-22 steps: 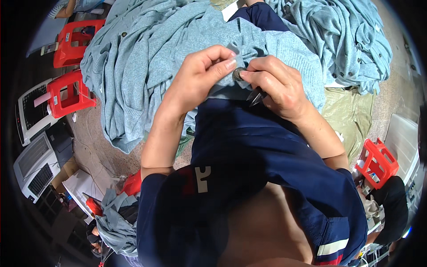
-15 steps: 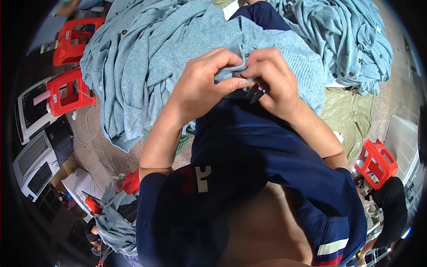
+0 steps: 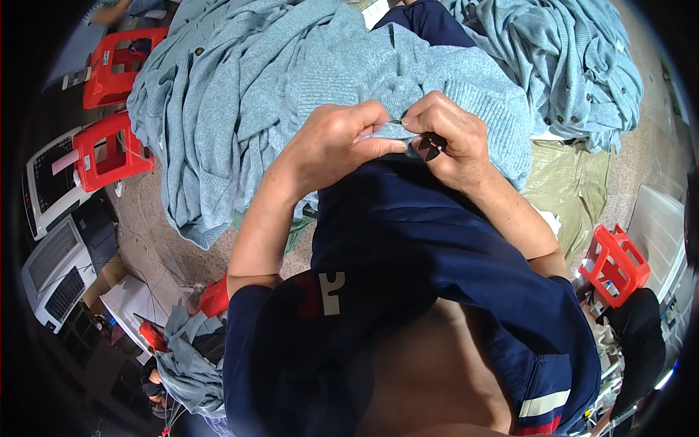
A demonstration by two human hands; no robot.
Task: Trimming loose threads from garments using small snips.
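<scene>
A light blue-grey knitted cardigan (image 3: 473, 80) lies over my lap, its ribbed hem towards the right. My left hand (image 3: 331, 142) is closed on a folded edge of it, thumb below and fingers above. Facing it, my right hand (image 3: 464, 149) is closed too, its thumb and forefinger pinching the same edge at a small dark spot, perhaps a button. Dark thread snips (image 3: 431, 148) are tucked in the right palm, blades pointing down and left. The fingers hide most of the pinched edge.
More cardigans (image 3: 211, 109) are heaped on the left, and a buttoned pile (image 3: 568, 65) lies at the far right over an olive sheet (image 3: 571, 193). Red plastic stools (image 3: 113, 149) stand at the left, another red stool (image 3: 617, 266) at the right. White machines (image 3: 58, 266) sit far left.
Both hands have come slightly lower, towards me, with the cardigan edge. My right fingers have drawn in to a pinch, and the snips have turned in the palm.
</scene>
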